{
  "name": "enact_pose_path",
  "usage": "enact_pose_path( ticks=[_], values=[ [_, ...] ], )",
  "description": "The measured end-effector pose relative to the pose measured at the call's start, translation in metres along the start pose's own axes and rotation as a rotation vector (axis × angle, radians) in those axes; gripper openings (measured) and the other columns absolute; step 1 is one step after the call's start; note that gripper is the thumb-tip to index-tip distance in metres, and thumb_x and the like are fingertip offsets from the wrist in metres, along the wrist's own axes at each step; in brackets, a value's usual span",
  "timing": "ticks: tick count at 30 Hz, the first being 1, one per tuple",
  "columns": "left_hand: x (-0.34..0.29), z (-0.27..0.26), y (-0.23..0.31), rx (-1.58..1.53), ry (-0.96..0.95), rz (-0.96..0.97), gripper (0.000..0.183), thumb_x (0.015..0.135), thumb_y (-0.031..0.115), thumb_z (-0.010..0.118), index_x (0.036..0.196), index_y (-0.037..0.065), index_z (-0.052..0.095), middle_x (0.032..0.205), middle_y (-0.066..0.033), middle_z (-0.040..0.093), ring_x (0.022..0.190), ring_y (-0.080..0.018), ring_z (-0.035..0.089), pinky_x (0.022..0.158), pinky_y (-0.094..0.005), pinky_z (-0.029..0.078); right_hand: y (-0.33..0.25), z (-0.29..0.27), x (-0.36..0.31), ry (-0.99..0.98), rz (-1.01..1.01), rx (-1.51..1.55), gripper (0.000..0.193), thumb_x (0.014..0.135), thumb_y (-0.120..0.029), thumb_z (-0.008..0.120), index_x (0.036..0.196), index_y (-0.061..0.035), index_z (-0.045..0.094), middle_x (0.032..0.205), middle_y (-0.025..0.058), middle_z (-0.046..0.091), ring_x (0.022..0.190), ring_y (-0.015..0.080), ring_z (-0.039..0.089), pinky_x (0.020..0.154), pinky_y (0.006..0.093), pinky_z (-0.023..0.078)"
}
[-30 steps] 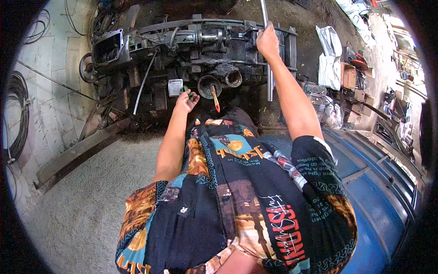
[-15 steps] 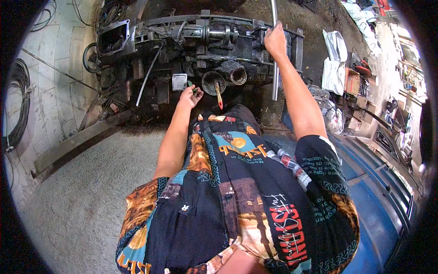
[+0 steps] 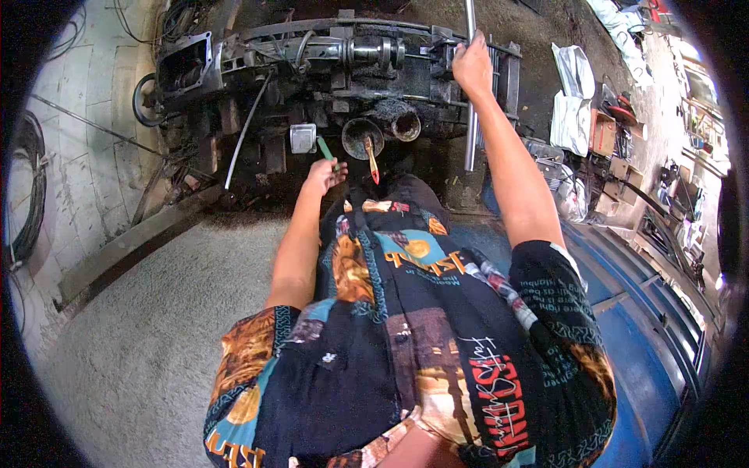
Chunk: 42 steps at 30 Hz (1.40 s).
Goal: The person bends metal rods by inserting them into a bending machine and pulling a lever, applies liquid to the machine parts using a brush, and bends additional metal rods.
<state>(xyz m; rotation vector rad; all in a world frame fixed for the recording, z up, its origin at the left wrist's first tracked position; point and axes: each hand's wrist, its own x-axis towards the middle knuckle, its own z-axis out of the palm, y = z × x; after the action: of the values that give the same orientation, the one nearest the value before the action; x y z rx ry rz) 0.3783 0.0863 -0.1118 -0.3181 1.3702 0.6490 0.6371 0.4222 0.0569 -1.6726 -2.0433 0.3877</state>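
My left hand has its fingers curled round the lower end of a slim green strip-like piece. The strip's upper end points toward a small square, pale metallic container. To the right of that hand is a dark round bowl with a brush leaning in it, its wooden handle ending in red. My right hand is closed on a long straight metal bar, far right over the machine. The bar runs past the hand at both ends.
A greasy machine bed with a shaft and an open housing spans the far side. A thin rod slants at left. White sheets and cardboard boxes lie at right. Blue metal panels stand near my right side.
My left hand has come slightly back toward me and away from the square container, so more of the green strip shows. My right hand stays on the bar.
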Motion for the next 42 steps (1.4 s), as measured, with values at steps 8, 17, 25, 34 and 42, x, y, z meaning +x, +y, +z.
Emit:
enact_pose_path(
  ticks=[8,17,25,34,42],
  values=[
    [0.064,0.002,-0.012,0.754,0.53,-0.008,0.031,0.092,0.035,0.063,0.099,0.005,0.063,0.079,-0.0088,0.068,0.062,-0.0222,0.068,0.055,-0.038,0.054,-0.005,-0.004,0.0,-0.085,0.054,-0.072,0.047,0.091,-0.017,0.054,0.126,0.0082,0.035,0.108,0.0349,0.056,0.098,0.0496,0.058,0.086,0.0528,0.047],
    [0.065,-0.001,-0.025,0.725,0.581,0.031,0.039,0.092,0.037,0.062,0.109,0.002,0.062,0.082,-0.0119,0.07,0.064,-0.0225,0.069,0.062,-0.0382,0.057,-0.003,-0.006,0.004,-0.094,0.054,-0.082,0.052,0.091,-0.016,0.054,0.131,0.0085,0.032,0.109,0.0364,0.056,0.099,0.0502,0.057,0.087,0.0526,0.047],
    [0.024,0.023,-0.007,0.78,0.636,0.071,0.042,0.085,0.039,0.067,0.105,0.002,0.065,0.079,-0.0111,0.07,0.067,-0.0226,0.07,0.06,-0.0371,0.055,0.005,-0.005,0.005,-0.131,0.097,-0.059,0.052,0.091,-0.017,0.053,0.133,0.0062,0.032,0.114,0.0338,0.055,0.1,0.0484,0.058,0.088,0.0522,0.046],
    [-0.007,0.029,0.001,0.495,0.452,0.378,0.05,0.088,0.033,0.066,0.124,-0.001,0.058,0.079,-0.0102,0.069,0.067,-0.018,0.066,0.065,-0.0328,0.051,0.004,-0.008,0.005,-0.116,0.083,0.01,0.049,0.09,-0.017,0.052,0.13,0.0066,0.035,0.115,0.0323,0.055,0.102,0.0482,0.058,0.089,0.0512,0.047],
    [-0.055,0.034,-0.016,0.424,0.432,0.516,0.042,0.087,0.026,0.069,0.117,-0.002,0.062,0.084,-0.0074,0.068,0.068,-0.0124,0.063,0.064,-0.0291,0.051,0.008,-0.013,-0.004,-0.066,0.093,0.01,0.067,0.085,-0.029,0.06,0.137,0.0044,0.035,0.12,0.0276,0.052,0.107,0.0455,0.056,0.093,0.0509,0.045]
  ],
)
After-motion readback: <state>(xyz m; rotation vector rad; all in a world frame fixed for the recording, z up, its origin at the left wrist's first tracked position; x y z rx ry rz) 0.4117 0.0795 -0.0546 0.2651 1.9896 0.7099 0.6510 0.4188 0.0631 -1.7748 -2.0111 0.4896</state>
